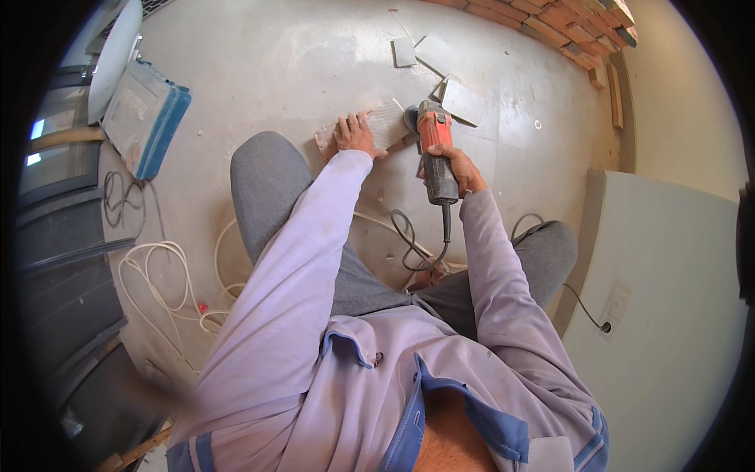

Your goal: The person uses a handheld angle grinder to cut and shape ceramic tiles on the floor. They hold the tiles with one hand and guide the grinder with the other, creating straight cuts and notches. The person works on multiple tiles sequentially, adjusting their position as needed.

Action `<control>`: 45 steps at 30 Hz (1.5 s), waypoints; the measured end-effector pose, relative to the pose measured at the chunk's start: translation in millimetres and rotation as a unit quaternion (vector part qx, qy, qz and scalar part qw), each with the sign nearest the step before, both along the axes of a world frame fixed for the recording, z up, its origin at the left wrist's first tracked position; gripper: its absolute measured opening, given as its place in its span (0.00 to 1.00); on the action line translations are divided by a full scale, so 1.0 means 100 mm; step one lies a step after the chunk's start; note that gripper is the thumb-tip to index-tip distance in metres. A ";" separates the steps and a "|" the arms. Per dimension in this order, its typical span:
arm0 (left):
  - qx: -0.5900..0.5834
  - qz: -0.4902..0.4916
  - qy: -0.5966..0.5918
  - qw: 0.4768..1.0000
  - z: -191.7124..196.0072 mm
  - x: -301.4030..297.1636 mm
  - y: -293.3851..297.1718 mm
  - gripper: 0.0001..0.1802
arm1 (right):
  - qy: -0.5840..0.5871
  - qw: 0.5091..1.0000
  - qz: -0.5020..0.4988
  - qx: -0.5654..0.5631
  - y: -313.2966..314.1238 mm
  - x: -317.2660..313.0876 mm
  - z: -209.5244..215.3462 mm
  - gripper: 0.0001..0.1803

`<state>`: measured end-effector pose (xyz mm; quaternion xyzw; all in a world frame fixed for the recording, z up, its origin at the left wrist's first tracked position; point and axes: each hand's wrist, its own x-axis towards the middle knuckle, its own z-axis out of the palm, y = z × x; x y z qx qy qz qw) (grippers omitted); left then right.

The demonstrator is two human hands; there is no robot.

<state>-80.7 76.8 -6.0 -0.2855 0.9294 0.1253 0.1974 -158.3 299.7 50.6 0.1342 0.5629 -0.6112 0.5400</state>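
Note:
My right hand is wrapped round the body of an orange and black angle grinder. The grinder's disc end meets the right edge of a pale, ribbed tile piece low over the floor. Whether the disc is spinning or cutting I cannot tell. My left hand holds the tile down from above, fingers over its left part. The grinder's black cord runs from the rear of the handle and loops between my legs. Just beyond the grinder lie grey tile offcuts.
Stacked bricks line the far right. A blue and grey tool case leans at the left, near white cable coils on the floor. At the right stands a pale panel with a plugged-in wall socket.

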 end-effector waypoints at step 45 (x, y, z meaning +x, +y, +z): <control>0.076 0.006 0.044 0.996 0.08 0.10 -0.07 0.67 | 0.033 0.999 0.013 0.004 -0.44 -0.05 0.10 0.24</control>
